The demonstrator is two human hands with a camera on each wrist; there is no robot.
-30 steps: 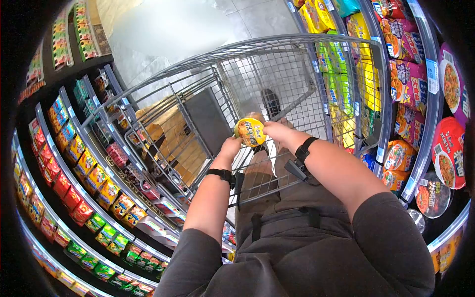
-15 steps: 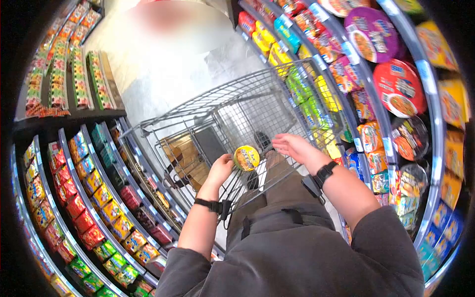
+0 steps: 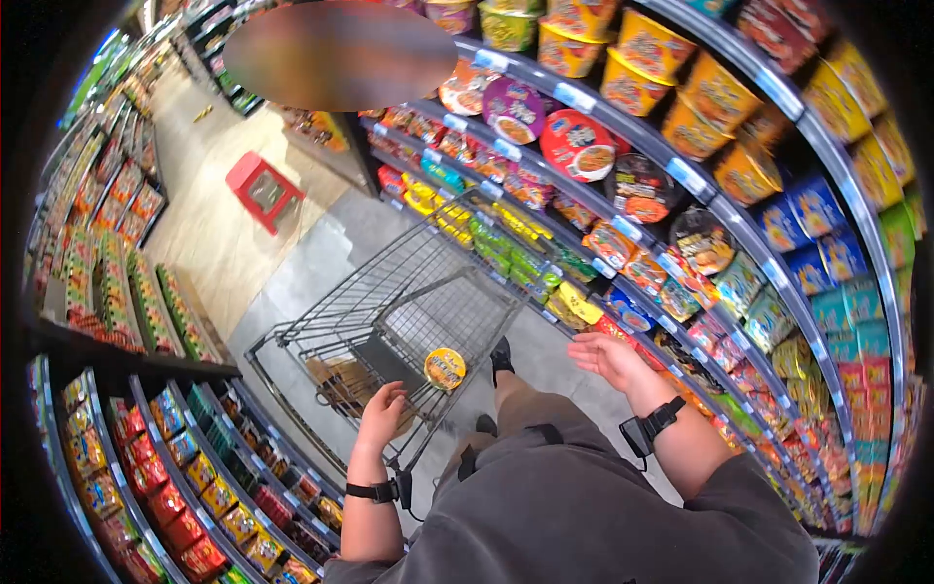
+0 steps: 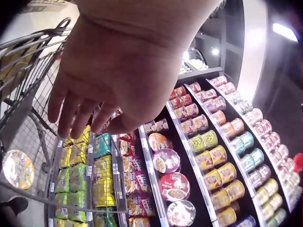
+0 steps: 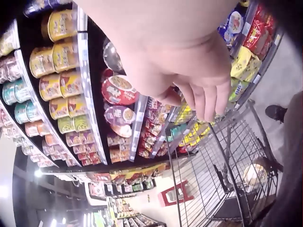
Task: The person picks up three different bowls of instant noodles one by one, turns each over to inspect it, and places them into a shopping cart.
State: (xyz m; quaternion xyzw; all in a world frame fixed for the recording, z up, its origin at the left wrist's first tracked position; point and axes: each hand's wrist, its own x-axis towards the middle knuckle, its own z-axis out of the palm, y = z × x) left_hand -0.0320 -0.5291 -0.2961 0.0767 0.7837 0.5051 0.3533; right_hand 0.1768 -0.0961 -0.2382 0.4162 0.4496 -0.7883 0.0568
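A yellow-lidded instant noodle bowl (image 3: 445, 369) sits in the shopping cart (image 3: 409, 282), near its handle end. My left hand (image 3: 382, 414) hovers beside the handle end, a little short of the bowl, fingers loosely bent and holding nothing. In the left wrist view the same hand (image 4: 109, 71) shows relaxed fingers spread over the cart's side. My right hand (image 3: 613, 360) is held out on the other side, nearer the shelves, fingers extended and nothing in its grasp. The right wrist view also shows that hand (image 5: 189, 80) without anything in it.
Shelves of bagged and tub noodles (image 3: 579, 146) line the right, close to my right hand. Snack shelves (image 3: 185, 477) stand at left. A folded brown paper piece (image 3: 341, 384) is at the cart's handle end. A red stool (image 3: 265, 191) stands ahead on the aisle floor.
Both hands held the noodle bowl a second ago; they have let go and moved apart, leaving it in the cart. The head view has swung toward the right-hand shelves.
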